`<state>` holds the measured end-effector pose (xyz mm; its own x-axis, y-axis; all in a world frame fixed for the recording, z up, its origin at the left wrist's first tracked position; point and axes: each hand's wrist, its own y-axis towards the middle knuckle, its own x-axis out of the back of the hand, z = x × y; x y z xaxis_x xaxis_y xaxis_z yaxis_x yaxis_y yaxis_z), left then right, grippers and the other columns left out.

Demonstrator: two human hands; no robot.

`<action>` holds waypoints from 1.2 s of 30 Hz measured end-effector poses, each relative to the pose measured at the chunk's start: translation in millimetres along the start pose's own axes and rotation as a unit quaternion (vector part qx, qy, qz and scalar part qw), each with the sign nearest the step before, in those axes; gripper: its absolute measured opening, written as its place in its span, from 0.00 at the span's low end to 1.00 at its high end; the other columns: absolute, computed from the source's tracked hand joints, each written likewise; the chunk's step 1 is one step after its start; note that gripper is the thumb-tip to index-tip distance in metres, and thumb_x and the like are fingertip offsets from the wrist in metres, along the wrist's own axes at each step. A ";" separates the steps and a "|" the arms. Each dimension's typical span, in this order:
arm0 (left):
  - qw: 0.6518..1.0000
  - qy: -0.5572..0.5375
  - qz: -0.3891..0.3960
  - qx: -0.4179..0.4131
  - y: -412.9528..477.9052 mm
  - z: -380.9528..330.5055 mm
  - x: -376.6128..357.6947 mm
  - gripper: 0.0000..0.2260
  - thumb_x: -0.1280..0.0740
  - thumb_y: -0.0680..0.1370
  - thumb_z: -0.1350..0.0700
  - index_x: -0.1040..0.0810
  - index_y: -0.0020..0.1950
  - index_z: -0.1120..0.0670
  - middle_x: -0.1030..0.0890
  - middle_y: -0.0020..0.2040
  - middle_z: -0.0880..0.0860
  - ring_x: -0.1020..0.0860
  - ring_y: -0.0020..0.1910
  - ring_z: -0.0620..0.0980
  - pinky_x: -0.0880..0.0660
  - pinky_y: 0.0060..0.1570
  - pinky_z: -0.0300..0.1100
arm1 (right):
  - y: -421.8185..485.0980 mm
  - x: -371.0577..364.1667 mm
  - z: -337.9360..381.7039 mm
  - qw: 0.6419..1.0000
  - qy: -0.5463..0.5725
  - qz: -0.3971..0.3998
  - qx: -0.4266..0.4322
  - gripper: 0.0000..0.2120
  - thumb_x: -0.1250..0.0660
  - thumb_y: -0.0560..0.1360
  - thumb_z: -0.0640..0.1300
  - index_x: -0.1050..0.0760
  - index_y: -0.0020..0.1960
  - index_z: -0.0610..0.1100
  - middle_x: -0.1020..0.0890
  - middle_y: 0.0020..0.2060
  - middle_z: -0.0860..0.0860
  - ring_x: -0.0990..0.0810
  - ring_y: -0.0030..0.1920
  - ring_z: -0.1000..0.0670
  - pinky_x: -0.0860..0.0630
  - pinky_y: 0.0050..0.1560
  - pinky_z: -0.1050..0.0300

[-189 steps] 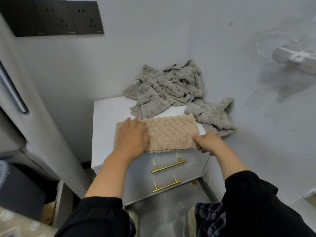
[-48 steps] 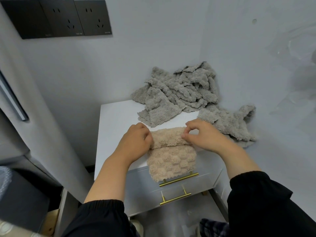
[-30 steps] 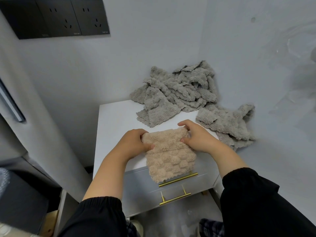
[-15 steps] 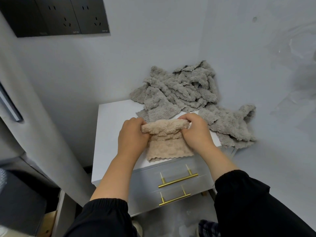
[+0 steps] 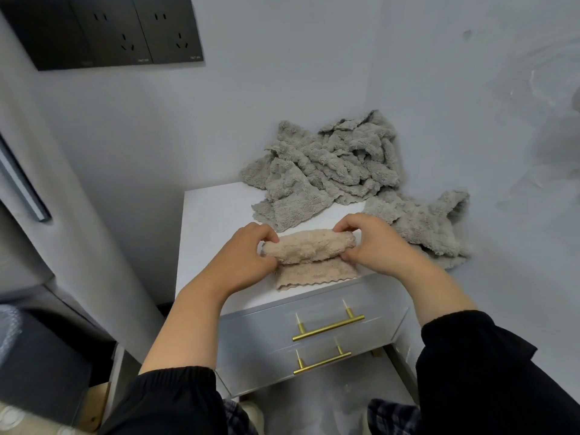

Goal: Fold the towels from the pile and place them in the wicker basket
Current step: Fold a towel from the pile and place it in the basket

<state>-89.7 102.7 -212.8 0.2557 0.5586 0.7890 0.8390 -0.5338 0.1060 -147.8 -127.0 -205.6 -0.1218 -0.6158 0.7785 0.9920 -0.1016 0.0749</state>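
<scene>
A beige towel (image 5: 309, 251) lies at the front edge of the white cabinet top (image 5: 213, 215), partly rolled into a thick bundle with a flat scalloped flap showing below it. My left hand (image 5: 248, 255) grips the roll's left end. My right hand (image 5: 373, 246) pinches its right end with thumb and fingers. Behind them a pile of grey towels (image 5: 332, 171) is heaped in the corner against the walls, with one grey towel (image 5: 420, 224) spilling over the cabinet's right side. No wicker basket is in view.
The cabinet has two drawers with gold bar handles (image 5: 328, 326) facing me. Walls close in behind and to the right. A black socket panel (image 5: 119, 29) is on the back wall. A grey appliance (image 5: 37, 189) stands at the left.
The beige towel's hanging end has been drawn up from the drawer front onto the top. Both hands have rolled the towel further into a thicker bundle, staying at its two ends.
</scene>
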 end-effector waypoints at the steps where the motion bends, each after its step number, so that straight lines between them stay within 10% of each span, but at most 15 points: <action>1: 1.000 -0.008 0.003 0.003 -2.0 -2.3 1.0 0.09 0.36 0.74 0.62 0.27 0.49 0.50 0.27 0.53 0.49 0.30 0.53 0.47 0.37 0.45 0.26 | -2.7 2.6 0.7 1.000 0.001 0.013 -0.003 0.17 0.25 0.67 0.37 0.25 0.53 0.50 0.25 0.51 0.54 0.27 0.54 0.54 0.32 0.53 0.62; 12: 1.000 0.011 -0.023 0.009 0.5 -15.2 -9.2 0.13 0.25 0.71 0.52 0.26 0.31 0.52 0.23 0.46 0.49 0.27 0.46 0.45 0.37 0.39 0.29 | -15.0 4.0 7.1 1.000 0.017 0.007 -0.019 0.08 0.26 0.71 0.45 0.20 0.34 0.46 0.20 0.40 0.55 0.23 0.44 0.57 0.29 0.50 0.58; 19: 0.997 0.001 0.034 0.068 0.2 -13.4 -11.7 0.22 0.25 0.70 0.49 0.26 0.61 0.49 0.26 0.54 0.46 0.28 0.52 0.45 0.34 0.50 0.37 | -12.4 -2.6 -1.1 0.998 0.005 0.050 -0.028 0.27 0.26 0.70 0.44 0.31 0.66 0.52 0.31 0.65 0.53 0.33 0.66 0.53 0.37 0.58 0.61; 24: 0.995 -0.008 0.054 0.087 3.4 -8.6 -13.4 0.23 0.25 0.69 0.48 0.23 0.62 0.51 0.23 0.55 0.49 0.26 0.54 0.48 0.31 0.52 0.39 | -9.5 -3.7 -4.2 0.993 0.036 0.092 -0.071 0.30 0.26 0.71 0.43 0.32 0.70 0.49 0.29 0.66 0.48 0.31 0.66 0.48 0.36 0.55 0.61; 36: 0.971 -0.192 -0.051 0.133 14.6 -27.5 -35.5 0.09 0.25 0.68 0.58 0.23 0.44 0.55 0.23 0.36 0.49 0.26 0.33 0.46 0.31 0.28 0.33 | -1.8 -5.4 -13.4 0.908 0.393 0.011 -0.144 0.16 0.32 0.70 0.26 0.25 0.57 0.34 0.17 0.49 0.40 0.18 0.50 0.41 0.23 0.57 0.45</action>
<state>-99.8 57.6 -222.6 0.2827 0.8229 0.4928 0.9505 -0.3094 -0.0285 -149.4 -134.0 -218.4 -0.1996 -0.9763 0.0841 0.9585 -0.2123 -0.1903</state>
